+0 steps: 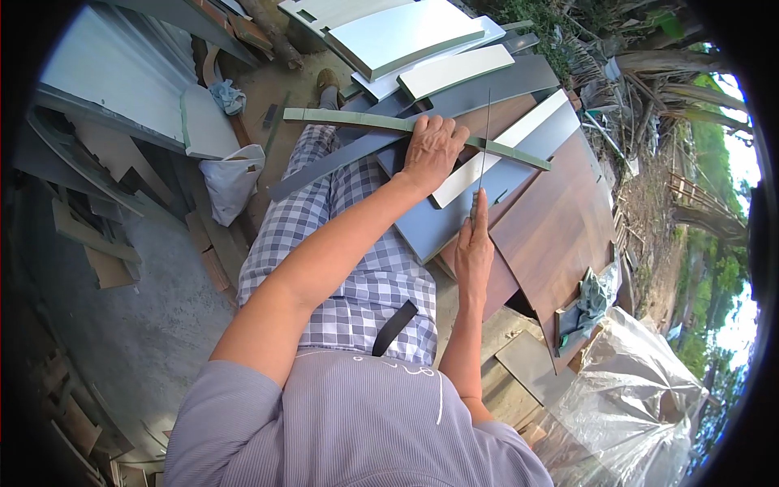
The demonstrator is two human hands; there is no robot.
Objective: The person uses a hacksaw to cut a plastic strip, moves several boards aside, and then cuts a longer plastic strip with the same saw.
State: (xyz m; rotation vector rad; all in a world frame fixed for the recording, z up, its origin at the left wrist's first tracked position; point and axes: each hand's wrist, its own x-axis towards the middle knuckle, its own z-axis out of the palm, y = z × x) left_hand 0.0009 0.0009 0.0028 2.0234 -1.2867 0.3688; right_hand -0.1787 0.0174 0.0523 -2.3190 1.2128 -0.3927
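Observation:
My left hand [434,152] is closed over a long narrow greenish board strip [349,119], pressing it down across the stacked panels. Its left end sticks out past my knee, and its right end lies over a white strip [511,148]. In my right hand [474,247] is the handle of a handsaw [487,138], index finger stretched along it. The thin blade shows edge-on, points away from me and crosses the greenish strip to the right of my left hand. A dark grey strip [324,167] slants under the left hand and over my leg.
Blue-grey and wood-grain panels [560,219] are piled before me, with white boards [406,36] beyond. A white bag [231,183] and scrap boards stand on the left. Clear plastic sheeting [633,390] lies at the lower right. Plants and dry leaves border the right side.

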